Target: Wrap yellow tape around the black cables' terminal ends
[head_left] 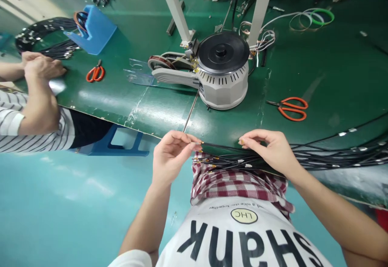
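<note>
The left hand pinches the tip of 1 thin black cable between finger and thumb. The right hand has its finger and thumb close together; I cannot tell if they grip anything small. The pinched cable goes from the left hand toward the right hand. More black cables lie near both hands and run off to the right. Past them sit 1 round machine and 2 orange scissors on the green table.
</note>
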Demonstrator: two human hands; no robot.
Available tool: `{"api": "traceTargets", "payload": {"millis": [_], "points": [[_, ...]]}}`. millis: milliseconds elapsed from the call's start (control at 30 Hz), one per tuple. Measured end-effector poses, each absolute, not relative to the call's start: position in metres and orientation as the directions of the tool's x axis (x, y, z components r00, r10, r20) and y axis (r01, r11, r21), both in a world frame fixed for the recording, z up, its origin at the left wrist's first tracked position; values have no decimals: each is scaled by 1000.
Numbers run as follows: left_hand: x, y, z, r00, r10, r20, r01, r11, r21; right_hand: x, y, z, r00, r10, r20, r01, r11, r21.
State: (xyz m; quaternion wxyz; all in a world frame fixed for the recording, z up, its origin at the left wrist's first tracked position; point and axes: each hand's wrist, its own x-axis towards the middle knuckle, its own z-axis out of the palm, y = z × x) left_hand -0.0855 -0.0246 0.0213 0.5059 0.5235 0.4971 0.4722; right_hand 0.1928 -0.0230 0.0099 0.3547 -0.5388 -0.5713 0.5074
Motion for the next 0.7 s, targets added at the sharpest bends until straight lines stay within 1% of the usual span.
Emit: {"api": "traceTargets", "payload": {"millis": [67,100,167,267,333,400,467,567,700], "points": [[-65,-20,18,-21,1000,-18,-92,16,996,192,-21,11,-163,961,-225,105,-210,-972],[-54,-16,15,-42,999,-34,-139,28,990,192,-21,12,-166,954,-250,55,-244,-968],[-37,-10,7,-50,996,-76,-218,64,974,191,-20,14,-170,947,-273,7,-276,-961],[-21,-5,-3,-7,989,-150,-307,140,941,189,-18,17,-174,945,-277,-22,-285,-958],[-17,-6,-4,49,980,-195,-298,201,933,188,-16,20,-173,949,-263,-6,-268,-963],[-15,-9,0,107,972,-210,-240,230,943,185,-12,24,-162,960,-227,41,-223,-974],[-12,-12,8,145,971,-188,-190,214,958,181,-7,29,-152,974,-169,83,-158,-984],[-8,-16,22,171,976,-136,-142,161,977,174,2,37,-157,983,-97,103,-81,-991],[-7,-20,31,193,977,-88,-86,106,991,168,11,42,-192,979,-72,97,-54,-994]]}}
